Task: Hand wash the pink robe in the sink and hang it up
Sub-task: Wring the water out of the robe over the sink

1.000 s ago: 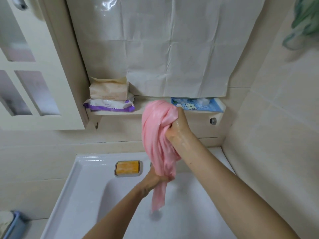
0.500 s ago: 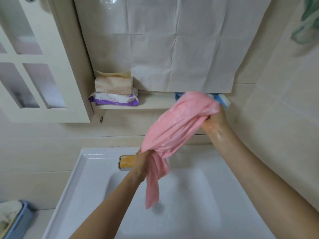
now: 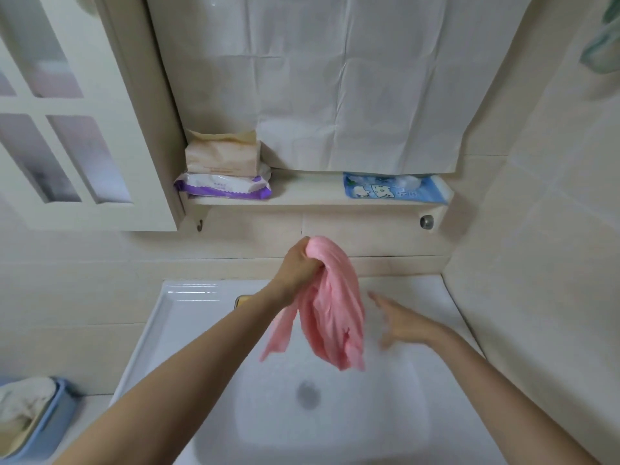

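Observation:
The pink robe (image 3: 332,317) hangs bunched in the air over the white sink (image 3: 188,307), its loose ends dangling above the basin and drain (image 3: 307,394). My left hand (image 3: 297,266) is shut on the top of the bundle, lifted in front of the back wall. To the right of the cloth my right hand (image 3: 399,322) is blurred, fingers spread, holding nothing and apart from the robe.
A shelf (image 3: 308,198) above the sink carries tissue packs (image 3: 223,162) at left and a blue wipes pack (image 3: 392,189) at right. A soap dish (image 3: 243,300) peeks out behind my left arm. A cabinet door (image 3: 67,129) stands left, a blue basin (image 3: 37,421) low left.
My right hand has let go of the robe's upper end and dropped to the right, open. My left hand has risen with the bundle, which now hangs from it alone.

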A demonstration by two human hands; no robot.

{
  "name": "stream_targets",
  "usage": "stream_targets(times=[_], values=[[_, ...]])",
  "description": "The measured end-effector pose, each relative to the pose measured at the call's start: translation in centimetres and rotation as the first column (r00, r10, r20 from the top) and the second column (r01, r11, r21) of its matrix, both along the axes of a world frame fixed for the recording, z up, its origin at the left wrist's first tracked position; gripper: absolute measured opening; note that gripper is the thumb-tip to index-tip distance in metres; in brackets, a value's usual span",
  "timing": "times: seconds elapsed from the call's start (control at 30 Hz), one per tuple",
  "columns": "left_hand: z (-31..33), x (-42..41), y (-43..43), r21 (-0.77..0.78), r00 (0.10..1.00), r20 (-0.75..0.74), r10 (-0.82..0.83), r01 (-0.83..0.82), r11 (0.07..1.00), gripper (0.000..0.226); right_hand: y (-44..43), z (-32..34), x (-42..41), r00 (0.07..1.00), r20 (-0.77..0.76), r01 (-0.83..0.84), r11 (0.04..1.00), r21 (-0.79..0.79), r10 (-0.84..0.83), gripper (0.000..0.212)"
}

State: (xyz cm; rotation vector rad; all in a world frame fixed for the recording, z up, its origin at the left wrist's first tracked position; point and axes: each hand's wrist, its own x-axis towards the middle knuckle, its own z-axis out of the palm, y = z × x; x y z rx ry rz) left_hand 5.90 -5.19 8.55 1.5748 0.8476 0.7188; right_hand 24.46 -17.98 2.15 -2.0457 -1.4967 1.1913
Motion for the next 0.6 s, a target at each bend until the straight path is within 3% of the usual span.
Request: stream_targets(times=[0.1,0.17,0.27,0.37,0.47,0.53,0.6], values=[[0.1,0.8,-0.1,0.203,0.973,-0.203,-0.106,0.148,0.968,0.033,3.0,4.1,-3.5,0.966,-0.258,0.125,0.932,0.339,-0.036,0.128],[0.1,1.0,0.1,0.264,0.957,-0.273,-0.095,0.169,0.950,0.026,5.0,5.2,-5.7,0.974,-0.216,0.151,0.898,0.414,-0.064,0.126],[0.5,-0.1,1.0,0.337,0.942,-0.333,-0.049,0.168,0.926,0.029,6.5,5.1,-6.1,0.982,-0.107,0.190,0.864,0.467,-0.158,0.092],[-0.3,-2.1,2.5,0.455,0.911,-0.404,-0.079,0.276,0.847,0.054,6.9,5.9,-5.4,0.979,-0.015,0.189,0.866,0.464,-0.205,0.061],[-1.2,-4.1,2.1,0.262,0.872,-0.447,-0.197,0.339,0.904,0.059,7.0,6.7,-6.0,0.959,-0.085,0.276,0.829,0.486,-0.269,0.050],[-1.9,-4.9,1.1,0.010,0.866,-0.370,-0.336,0.365,0.931,0.062,7.1,7.4,-6.6,0.908,-0.255,0.417,0.760,0.499,-0.331,0.046],[-2.6,-5.1,0.1,-0.170,0.857,-0.252,-0.449,0.417,0.893,0.088,7.1,8.0,-7.0,0.791,-0.488,0.590,0.672,0.448,-0.369,0.042]])
